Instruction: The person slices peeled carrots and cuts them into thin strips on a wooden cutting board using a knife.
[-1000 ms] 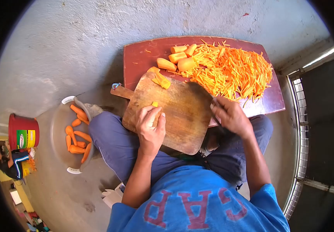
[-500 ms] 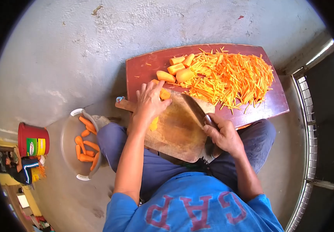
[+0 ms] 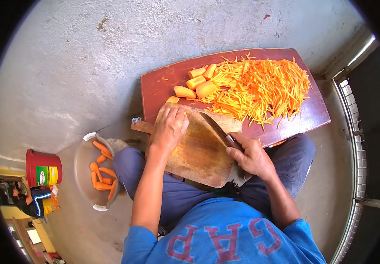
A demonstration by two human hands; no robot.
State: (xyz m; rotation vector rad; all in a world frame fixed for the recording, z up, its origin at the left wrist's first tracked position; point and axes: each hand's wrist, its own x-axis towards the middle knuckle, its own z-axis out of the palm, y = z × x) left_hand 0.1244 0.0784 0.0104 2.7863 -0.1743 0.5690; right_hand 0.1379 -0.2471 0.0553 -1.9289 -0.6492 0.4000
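Observation:
My right hand (image 3: pixel 253 156) is wrapped round the handle of a kitchen knife (image 3: pixel 215 127), its blade pointing up and left over the wooden chopping board (image 3: pixel 203 156). On the board's left side, my left hand (image 3: pixel 171 127) is curled with its fingers together over a carrot piece, which is mostly hidden; only a bit of orange shows by the fingertips. Some orange carrot also peeks out beside the wrist. Just beyond the board lies a carrot chunk (image 3: pixel 173 100), with several thick peeled pieces (image 3: pixel 184 92) behind it. A heap of carrot strips (image 3: pixel 269 88) spreads to the right.
The red table (image 3: pixel 159 83) stands against the wall. A grey basin (image 3: pixel 82 176) with several whole carrots (image 3: pixel 104 186) sits on the floor at left. Beyond it are a red bucket (image 3: pixel 31 167) and another person (image 3: pixel 29 204). A metal grille (image 3: pixel 357 163) runs along the right.
My left hand has come down onto the board, its spread fingers now curled over the carrot. One chunk now lies visible on the table. The knife has shifted slightly left.

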